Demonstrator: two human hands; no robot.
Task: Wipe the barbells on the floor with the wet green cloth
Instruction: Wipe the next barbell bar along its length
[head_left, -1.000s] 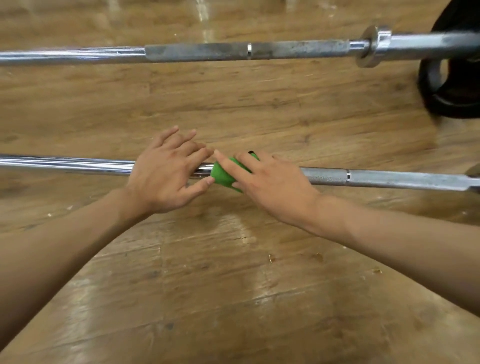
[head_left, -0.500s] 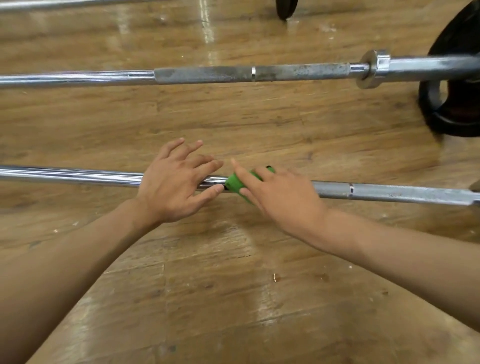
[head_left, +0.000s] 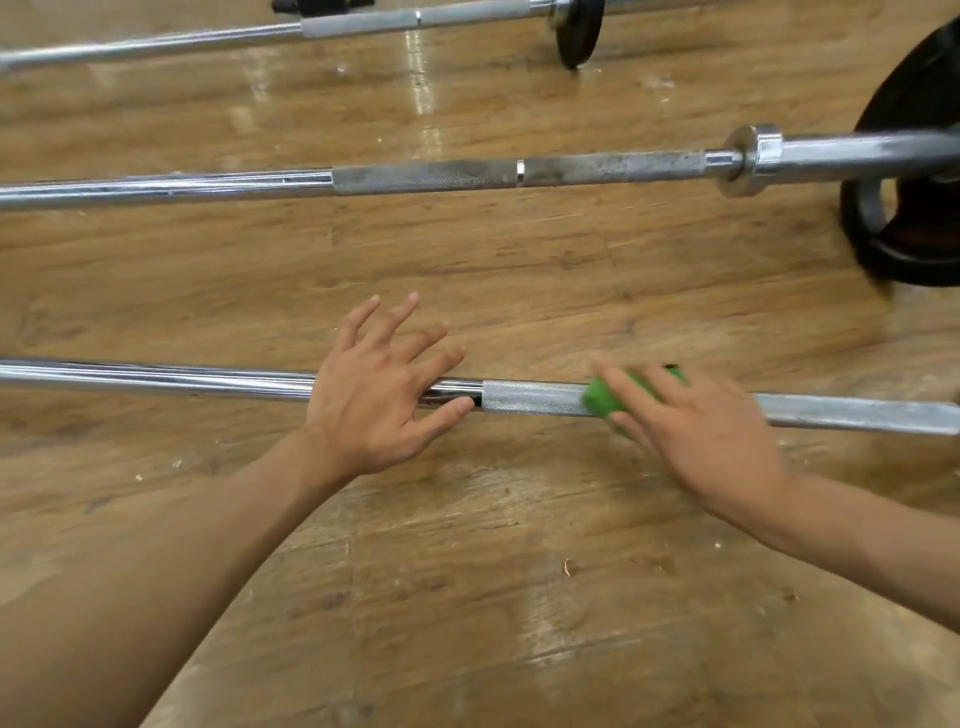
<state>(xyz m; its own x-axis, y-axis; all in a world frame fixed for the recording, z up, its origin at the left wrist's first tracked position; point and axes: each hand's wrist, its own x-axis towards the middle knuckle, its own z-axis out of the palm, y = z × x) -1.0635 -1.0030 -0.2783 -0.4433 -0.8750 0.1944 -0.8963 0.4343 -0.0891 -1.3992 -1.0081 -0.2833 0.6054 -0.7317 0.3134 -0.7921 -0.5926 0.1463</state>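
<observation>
**While the left hand (head_left: 374, 400) lies spread on the nearest barbell (head_left: 535, 397), the right hand (head_left: 711, 431) holds the green cloth (head_left: 602, 397) on it**

Although the wooden floor (head_left: 467, 597) fills most of the view, three bars cross it from left to right, one behind another. The nearest barbell lies closest to the person, with a smooth bright stretch on the left and a rough knurled stretch toward the right. Well beyond it lies the middle barbell (head_left: 426, 176), dull and spotted along its knurled part, with a shiny collar (head_left: 748, 156) near its right end. A large black plate (head_left: 914, 171) stands at the right edge, where that bar's sleeve runs out of view. The far barbell (head_left: 363, 21) lies along the top of the view and carries a small black plate (head_left: 576, 36).

Both bare forearms reach in from the bottom corners. The left hand lies over the smooth part of the nearest barbell, just left of where the knurling begins. Its fingers are straight and splayed, raised off the floor past the bar, and its thumb points along the bar's near side; it grasps nothing. The right hand is blurred. Its fingers reach over the green cloth and grip it against the bar.

The green cloth sits bunched around the knurled part of the nearest barbell, to the right of the left hand and apart from it, with bare knurling between them. Only its left end and a strip at the far side show past the fingers.
</observation>
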